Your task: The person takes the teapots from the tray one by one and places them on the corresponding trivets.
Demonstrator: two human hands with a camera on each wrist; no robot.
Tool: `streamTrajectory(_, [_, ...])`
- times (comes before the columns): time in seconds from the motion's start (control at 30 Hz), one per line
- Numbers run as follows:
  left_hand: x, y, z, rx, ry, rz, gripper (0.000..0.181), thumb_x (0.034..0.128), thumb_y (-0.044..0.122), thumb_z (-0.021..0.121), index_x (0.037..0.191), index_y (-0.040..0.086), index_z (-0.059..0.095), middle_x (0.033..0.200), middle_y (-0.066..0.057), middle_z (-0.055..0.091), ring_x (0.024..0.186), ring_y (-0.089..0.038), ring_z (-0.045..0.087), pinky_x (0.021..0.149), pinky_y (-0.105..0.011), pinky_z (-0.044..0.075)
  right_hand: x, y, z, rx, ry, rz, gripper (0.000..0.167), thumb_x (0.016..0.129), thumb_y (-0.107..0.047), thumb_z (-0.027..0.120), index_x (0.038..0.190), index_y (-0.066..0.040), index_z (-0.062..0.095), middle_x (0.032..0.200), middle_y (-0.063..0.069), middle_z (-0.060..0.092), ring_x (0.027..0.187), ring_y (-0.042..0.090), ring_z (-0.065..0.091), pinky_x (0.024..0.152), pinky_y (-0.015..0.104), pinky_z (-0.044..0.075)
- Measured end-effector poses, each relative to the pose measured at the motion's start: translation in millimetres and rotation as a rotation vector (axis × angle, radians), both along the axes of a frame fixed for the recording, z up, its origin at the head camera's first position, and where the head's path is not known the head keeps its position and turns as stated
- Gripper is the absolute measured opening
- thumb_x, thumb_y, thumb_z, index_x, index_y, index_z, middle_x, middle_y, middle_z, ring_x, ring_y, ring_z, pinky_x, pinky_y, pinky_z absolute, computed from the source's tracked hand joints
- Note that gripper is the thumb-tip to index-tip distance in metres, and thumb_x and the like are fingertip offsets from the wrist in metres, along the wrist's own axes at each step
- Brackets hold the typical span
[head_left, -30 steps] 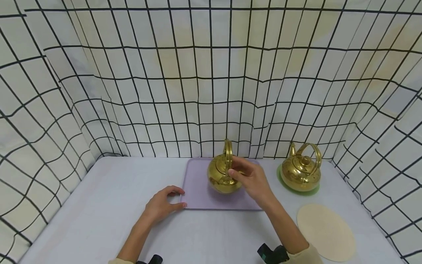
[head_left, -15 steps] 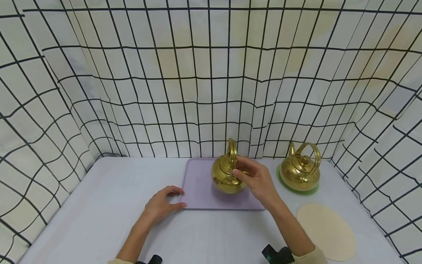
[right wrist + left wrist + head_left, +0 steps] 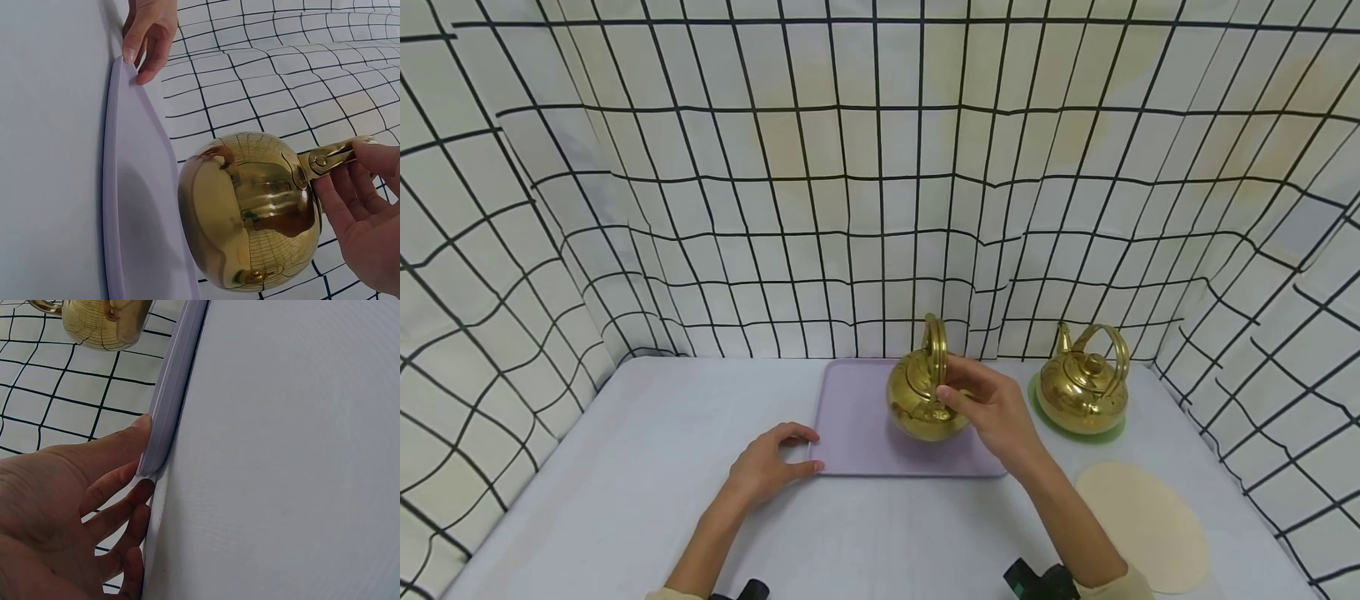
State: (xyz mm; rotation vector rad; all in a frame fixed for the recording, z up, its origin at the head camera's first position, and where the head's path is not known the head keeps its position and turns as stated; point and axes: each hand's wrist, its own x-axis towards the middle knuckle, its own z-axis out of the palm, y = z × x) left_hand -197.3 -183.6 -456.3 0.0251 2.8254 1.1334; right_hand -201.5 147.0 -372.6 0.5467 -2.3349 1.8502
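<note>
Held kettle (image 3: 917, 407): lifted over tray (image 3: 850, 417), near back edge of desk (image 3: 625, 467)
Right hand (image 3: 996, 408): fingers clamped on handle (image 3: 937, 346)
Left hand (image 3: 767, 465): fingers gripping tray's front-left corner
Handle: one-sided grip may slip, tipping kettle

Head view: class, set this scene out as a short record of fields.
Left hand: holds lilac tray at its near left corner
Right hand: grips first kettle by its handle
First kettle: gold, above the tray, apart from it
Second kettle: gold, on a green mat, right of the tray
Cream oval: flat on the white table
</note>
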Motion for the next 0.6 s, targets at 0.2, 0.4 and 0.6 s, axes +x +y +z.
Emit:
streamTrajectory(0.2, [0.3,0.8,0.1,0.003,-0.002,0.0,0.043,0.0807,0.029,0.09,0.119,0.02,0.072,0.132,-0.012,0.07,0.127,-0.035,0.063,0.104,-0.057,0.048,1.4,5.3,-0.4,0.015,0.007,-0.01,0.041,0.096,-0.014,0.074,0.137,-0.012,0.067,0.115,0.015,0.074,0.102,0.009,0.069,0.092,0.025,0.06])
streamTrajectory(0.4, [0.2,1.1,0.1,0.001,-0.004,0.0,0.043,0.081,0.029,0.09,0.12,0.02,0.072,0.132,-0.013,0.069,0.127,-0.035,0.062,0.104,-0.058,0.047,2.5,9.8,-1.3,0.006,0.024,0.0,0.041,0.097,-0.013,0.073,0.138,-0.011,0.066,0.117,0.016,0.073,0.102,0.008,0.069,0.09,0.024,0.06])
streamTrajectory(0.6, [-0.2,0.6,0.0,0.0,-0.009,-0.002,0.044,0.0811,0.03,0.089,0.12,0.02,0.072,0.133,-0.013,0.069,0.128,-0.036,0.062,0.104,-0.058,0.047,5.3,15.2,-0.8,-0.005,0.014,0.01,0.04,0.098,-0.011,0.072,0.137,-0.008,0.066,0.117,0.017,0.073,0.102,0.008,0.068,0.088,0.026,0.061])
